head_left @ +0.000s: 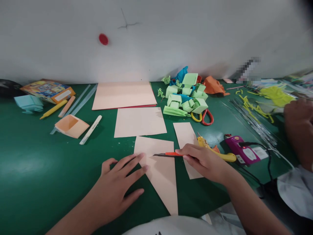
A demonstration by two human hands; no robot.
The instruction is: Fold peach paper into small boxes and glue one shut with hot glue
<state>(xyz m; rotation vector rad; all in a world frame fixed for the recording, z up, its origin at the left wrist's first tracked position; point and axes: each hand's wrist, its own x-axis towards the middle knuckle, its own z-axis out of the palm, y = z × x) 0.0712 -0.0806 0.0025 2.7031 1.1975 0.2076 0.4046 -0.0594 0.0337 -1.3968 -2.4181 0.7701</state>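
Left hand (117, 186) flat and open, pinning the folded peach paper sheet (161, 173), right hand (205, 161) grip closed on the orange utility knife (168, 154), looks mid-cut

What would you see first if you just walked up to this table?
Two hands in the middle: the left hand presses flat on a folded peach paper, and the right hand holds an orange cutter on it. Behind them sits a heap of green folded paper shapes.

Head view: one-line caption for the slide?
Left hand presses a peach paper flat on the green table while the right hand holds an orange utility knife against it.
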